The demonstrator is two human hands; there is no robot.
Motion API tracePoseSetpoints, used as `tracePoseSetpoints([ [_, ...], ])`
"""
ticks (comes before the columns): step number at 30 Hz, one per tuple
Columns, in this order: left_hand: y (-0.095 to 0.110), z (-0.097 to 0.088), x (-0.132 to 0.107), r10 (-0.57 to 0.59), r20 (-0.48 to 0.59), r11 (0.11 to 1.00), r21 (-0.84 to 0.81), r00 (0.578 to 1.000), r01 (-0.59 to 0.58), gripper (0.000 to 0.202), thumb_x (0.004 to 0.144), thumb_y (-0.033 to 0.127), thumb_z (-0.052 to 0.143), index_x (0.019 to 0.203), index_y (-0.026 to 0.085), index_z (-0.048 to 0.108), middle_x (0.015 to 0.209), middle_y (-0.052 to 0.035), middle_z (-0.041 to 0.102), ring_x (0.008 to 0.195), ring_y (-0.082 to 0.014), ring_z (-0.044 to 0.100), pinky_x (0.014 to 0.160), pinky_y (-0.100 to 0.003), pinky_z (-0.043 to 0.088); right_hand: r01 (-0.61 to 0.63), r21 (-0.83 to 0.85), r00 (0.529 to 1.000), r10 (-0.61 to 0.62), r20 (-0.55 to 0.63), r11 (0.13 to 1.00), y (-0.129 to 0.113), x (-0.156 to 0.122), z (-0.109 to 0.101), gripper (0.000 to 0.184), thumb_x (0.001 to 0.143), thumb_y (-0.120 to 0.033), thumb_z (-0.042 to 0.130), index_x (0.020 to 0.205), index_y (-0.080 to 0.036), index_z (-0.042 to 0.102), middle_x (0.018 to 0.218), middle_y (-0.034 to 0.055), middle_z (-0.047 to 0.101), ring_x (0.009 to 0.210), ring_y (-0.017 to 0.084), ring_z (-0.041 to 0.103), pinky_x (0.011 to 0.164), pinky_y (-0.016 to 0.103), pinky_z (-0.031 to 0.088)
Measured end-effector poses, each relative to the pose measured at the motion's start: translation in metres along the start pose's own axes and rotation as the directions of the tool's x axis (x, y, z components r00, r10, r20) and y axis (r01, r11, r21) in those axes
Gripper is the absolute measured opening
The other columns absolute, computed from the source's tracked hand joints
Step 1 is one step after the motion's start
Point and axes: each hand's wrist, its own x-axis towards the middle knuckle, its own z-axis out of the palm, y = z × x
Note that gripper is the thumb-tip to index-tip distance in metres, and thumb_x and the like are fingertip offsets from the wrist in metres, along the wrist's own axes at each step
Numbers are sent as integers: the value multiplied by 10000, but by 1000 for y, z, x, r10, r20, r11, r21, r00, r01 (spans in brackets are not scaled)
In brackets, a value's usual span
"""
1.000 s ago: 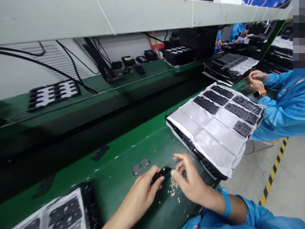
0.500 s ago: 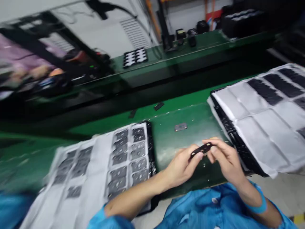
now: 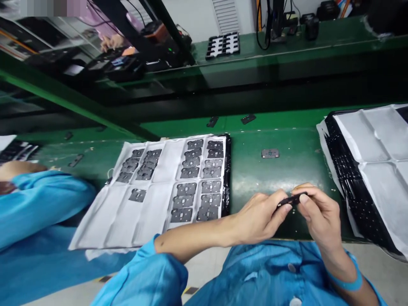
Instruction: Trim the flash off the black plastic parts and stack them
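Plate [image 3: 292, 199], thin and black, is spanning from the left hand [image 3: 264, 214] to the right hand [image 3: 323, 212] over the table [image 3: 251, 172], its long axis rising slightly rightward. The left hand is pinching one end, thumb against fingers; the right hand is gripping the other, fingers curled, so neither is nearer. A loose plate [image 3: 270, 153] is lying beyond them. Compared with half a second ago, the view is showing more of the lined tray [image 3: 98, 229] leftward; the two-handed grip is persisting.
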Motion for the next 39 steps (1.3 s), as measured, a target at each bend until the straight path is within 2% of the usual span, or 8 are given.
tracePoseSetpoints([
  [8, -6, 5, -9, -40, 4, 998, -39, 999, 40, 171, 1097, 328, 414, 944, 251, 413, 630, 77, 356, 523, -139, 319, 567, -315, 217, -14, 0, 1000, 14, 3, 1000, 12, -3, 10, 253, 1051, -363, 638, 901, -219, 783, 878, 50, 693, 686, 168, 590, 584, 288, 442],
  [16, -12, 8, -13, -20, -14, 995, -100, 1000, 19, 191, 1113, 324, 423, 940, 242, 416, 670, 68, 392, 567, -128, 337, 568, -299, 241, -12, 2, 1000, 12, 18, 1000, 18, -11, 8, 221, 1051, -288, 624, 974, -204, 814, 898, 40, 682, 631, 130, 514, 558, 278, 396],
  [20, -14, 10, -12, 9, -25, 996, -90, 1000, -11, 189, 1114, 321, 419, 944, 240, 415, 665, 73, 382, 560, -125, 329, 563, -291, 233, -42, 77, 997, 37, 65, 996, 20, -13, 3, 178, 1056, -293, 659, 1074, -230, 825, 928, 20, 685, 556, 86, 448, 503, 254, 338],
  [26, -15, 14, -10, 14, -15, 997, -71, 1000, -15, 185, 1112, 308, 422, 941, 244, 396, 640, 85, 367, 529, -121, 309, 556, -297, 214, -53, 74, 998, 50, 35, 996, 23, -11, 2, 197, 1042, -297, 663, 931, -217, 805, 894, 33, 696, 597, 106, 451, 496, 247, 332],
  [29, -16, 15, -10, 12, -21, 997, -78, 1000, -13, 184, 1111, 299, 422, 937, 244, 398, 630, 89, 367, 514, -119, 304, 550, -297, 215, -68, 64, 997, 65, 50, 996, 26, -11, 2, 195, 1031, -262, 637, 950, -216, 809, 899, 24, 682, 577, 100, 429, 510, 254, 350],
  [33, -19, 15, -9, 3, -33, 997, -77, 999, -5, 190, 1110, 304, 424, 931, 241, 415, 649, 78, 383, 535, -124, 328, 561, -292, 230, -75, 157, 995, 63, 80, 985, 28, -11, -1, 248, 1018, -188, 578, 1013, -227, 823, 916, 16, 668, 560, 90, 445, 513, 257, 358],
  [36, -21, 16, -8, 1, -38, 998, -67, 999, -3, 177, 1113, 313, 425, 953, 238, 436, 656, 77, 381, 539, -127, 339, 566, -289, 239, -89, 182, 991, 70, 112, 979, 27, -10, -3, 236, 1036, -225, 598, 1071, -227, 832, 937, 26, 681, 565, 87, 472, 525, 259, 380],
  [39, -22, 17, -7, 4, -40, 999, -42, 999, -6, 151, 1113, 298, 430, 977, 235, 448, 678, 66, 416, 550, -129, 356, 566, -295, 246, -125, 137, 990, 113, 89, 983, 28, -9, -4, 173, 1042, -287, 664, 1018, -215, 819, 900, 22, 670, 571, 87, 463, 508, 249, 361],
])
